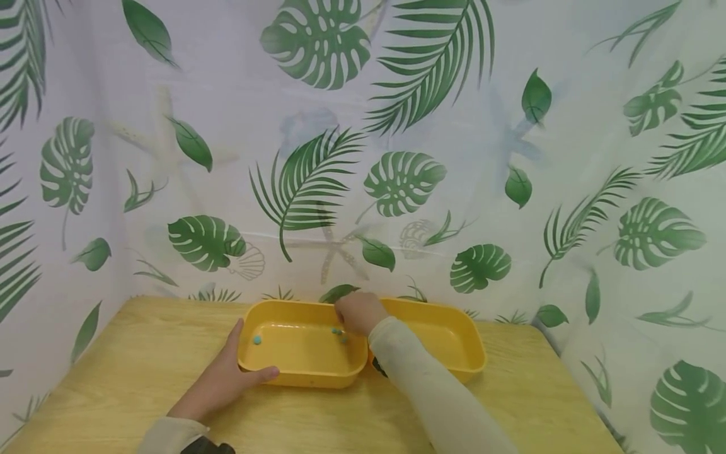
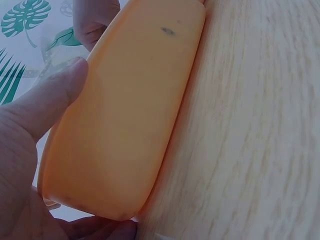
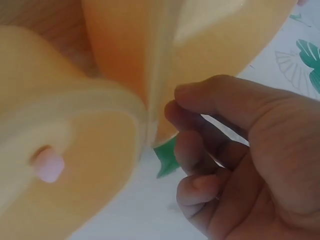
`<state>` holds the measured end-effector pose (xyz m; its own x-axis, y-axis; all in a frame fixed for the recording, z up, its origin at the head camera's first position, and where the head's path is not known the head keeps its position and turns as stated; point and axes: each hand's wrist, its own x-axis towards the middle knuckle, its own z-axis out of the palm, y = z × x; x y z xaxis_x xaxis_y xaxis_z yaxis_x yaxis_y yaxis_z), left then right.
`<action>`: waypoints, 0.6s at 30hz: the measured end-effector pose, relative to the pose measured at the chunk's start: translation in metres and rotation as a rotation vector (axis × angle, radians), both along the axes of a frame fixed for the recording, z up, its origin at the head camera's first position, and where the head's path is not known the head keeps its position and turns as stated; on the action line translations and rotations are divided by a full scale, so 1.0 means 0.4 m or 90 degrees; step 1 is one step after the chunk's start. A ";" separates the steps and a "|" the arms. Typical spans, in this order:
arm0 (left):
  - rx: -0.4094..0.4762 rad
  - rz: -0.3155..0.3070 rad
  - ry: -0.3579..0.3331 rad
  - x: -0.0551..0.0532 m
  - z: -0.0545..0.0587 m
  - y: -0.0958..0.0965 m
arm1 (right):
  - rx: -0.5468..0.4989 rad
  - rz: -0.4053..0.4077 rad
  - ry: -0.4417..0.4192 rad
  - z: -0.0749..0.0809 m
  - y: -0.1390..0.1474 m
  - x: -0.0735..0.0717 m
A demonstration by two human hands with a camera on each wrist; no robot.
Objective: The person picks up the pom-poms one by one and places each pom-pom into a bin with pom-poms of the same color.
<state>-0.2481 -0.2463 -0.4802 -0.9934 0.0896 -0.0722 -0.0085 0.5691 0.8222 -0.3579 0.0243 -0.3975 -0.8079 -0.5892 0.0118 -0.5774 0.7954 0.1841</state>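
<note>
Two yellow plastic trays stand side by side on the table. My left hand point(image 1: 229, 373) grips the left end of the left tray point(image 1: 295, 379); its thumb point(image 2: 75, 75) lies at the front rim, fingers round the end. Inside it, a small blue-green ball point(image 1: 258, 340) sits at the left and several more lie near the right end. My right hand point(image 1: 361, 313) hovers over that right end, fingers curled, thumb and forefinger tips together; whether something is between them is hidden. In the right wrist view, a small pinkish ball point(image 3: 49, 164) sits in the right tray point(image 3: 107, 130).
The right tray's far end point(image 1: 473, 337) reaches toward the table's right side, its near left part hidden by my right sleeve point(image 1: 420, 378). A leaf-printed white sheet point(image 1: 363, 94) hangs behind the wood-grain table point(image 1: 527, 403).
</note>
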 end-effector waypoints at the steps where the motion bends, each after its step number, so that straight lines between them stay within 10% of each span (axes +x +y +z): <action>1: -0.001 -0.001 0.000 0.000 0.001 0.000 | 0.004 0.000 0.002 -0.003 0.000 0.000; 18: 0.001 0.006 -0.009 -0.001 -0.006 -0.002 | 0.047 0.003 0.015 -0.042 0.000 -0.009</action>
